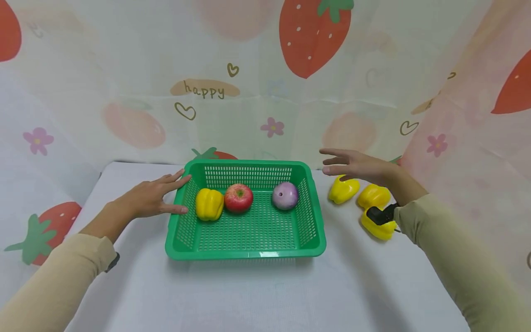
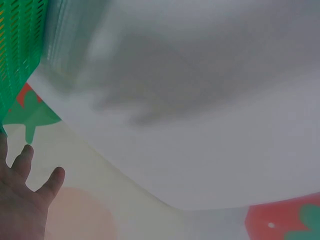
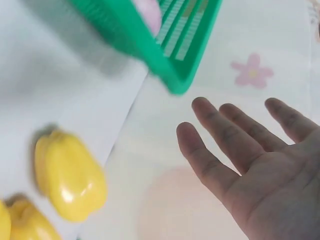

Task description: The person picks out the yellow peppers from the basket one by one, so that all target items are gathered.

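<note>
A green plastic basket with slotted walls stands on the white table. Inside, a yellow bell pepper and a red apple sit side by side at the left. A round, pale purple ball-like piece with a small dark spot lies toward the right wall. My left hand has its fingers spread at the basket's left rim, holding nothing. To the right of the basket, my right hand is raised with extended fingers and an empty palm, overlapping the rearmost loose yellow bell pepper in the head view.
Two more yellow bell peppers, one behind and one in front, lie close together right of the basket, partly covered by the black wrist strap. A strawberry-printed curtain hangs behind the table and along its sides.
</note>
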A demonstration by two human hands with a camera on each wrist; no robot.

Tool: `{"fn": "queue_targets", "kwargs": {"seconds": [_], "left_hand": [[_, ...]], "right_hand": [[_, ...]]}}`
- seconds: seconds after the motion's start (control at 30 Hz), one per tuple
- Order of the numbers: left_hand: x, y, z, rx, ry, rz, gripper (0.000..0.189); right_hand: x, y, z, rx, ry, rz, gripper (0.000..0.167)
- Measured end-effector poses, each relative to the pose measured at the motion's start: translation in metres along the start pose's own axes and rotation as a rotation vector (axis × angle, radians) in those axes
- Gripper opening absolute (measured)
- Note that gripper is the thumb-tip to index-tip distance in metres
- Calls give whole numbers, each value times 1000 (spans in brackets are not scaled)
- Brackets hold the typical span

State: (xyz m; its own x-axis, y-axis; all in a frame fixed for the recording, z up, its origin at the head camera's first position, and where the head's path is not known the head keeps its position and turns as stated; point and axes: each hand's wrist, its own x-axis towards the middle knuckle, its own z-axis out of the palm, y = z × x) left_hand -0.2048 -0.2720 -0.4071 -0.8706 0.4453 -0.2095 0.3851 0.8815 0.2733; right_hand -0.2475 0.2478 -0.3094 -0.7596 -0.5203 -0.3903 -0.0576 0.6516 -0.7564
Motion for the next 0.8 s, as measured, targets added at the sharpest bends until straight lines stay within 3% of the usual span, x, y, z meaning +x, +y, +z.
{"fn": "queue_targets", "kwargs": {"seconds": [0.33, 0.6, 0.8], "left_hand": [[0, 1, 0, -1, -3, -6, 98], [-1, 2, -1, -1, -1, -3, 97], [-1, 1, 0, 0, 1, -3, 97]], "right_hand": [[40, -40, 45, 34, -85, -88, 76], [71, -53, 80, 76, -147, -164, 79], [90, -61, 103, 119, -151, -162, 78]]}}
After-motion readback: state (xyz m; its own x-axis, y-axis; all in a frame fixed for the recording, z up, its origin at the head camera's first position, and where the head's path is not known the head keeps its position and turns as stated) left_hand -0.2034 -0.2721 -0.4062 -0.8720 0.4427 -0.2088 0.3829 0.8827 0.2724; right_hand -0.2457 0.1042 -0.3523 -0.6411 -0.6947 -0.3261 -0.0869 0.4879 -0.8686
